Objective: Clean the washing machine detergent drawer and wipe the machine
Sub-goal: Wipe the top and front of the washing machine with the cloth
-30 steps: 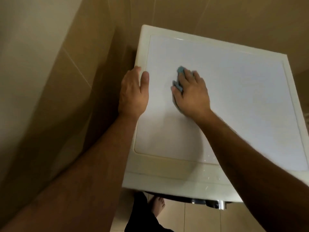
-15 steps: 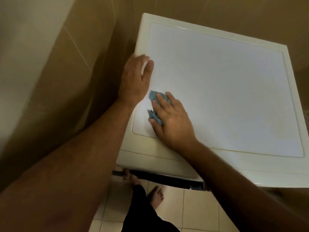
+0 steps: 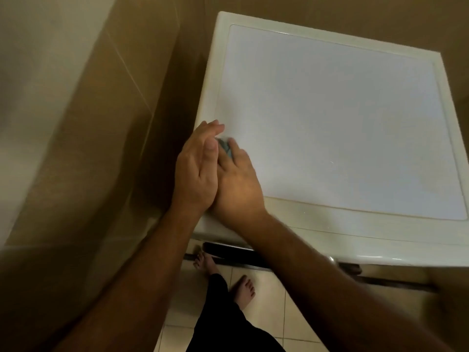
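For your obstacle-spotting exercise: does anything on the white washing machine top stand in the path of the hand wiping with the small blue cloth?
Nothing visible does. The right hand presses the small blue cloth at the near left corner; the white washing machine top is bare. Only the left hand lies alongside.

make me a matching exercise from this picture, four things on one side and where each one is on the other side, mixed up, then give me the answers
Things:
1. cloth
2. left hand
3. washing machine top
4. bare feet

Places:
A. on the tiled floor, in front of the machine
B. under the right hand, only a blue bit showing
C. at the machine's near left corner, beside and partly over the other hand
D. fills the upper right of the view, against the brown wall tiles

Pairs: 1-B, 2-C, 3-D, 4-A
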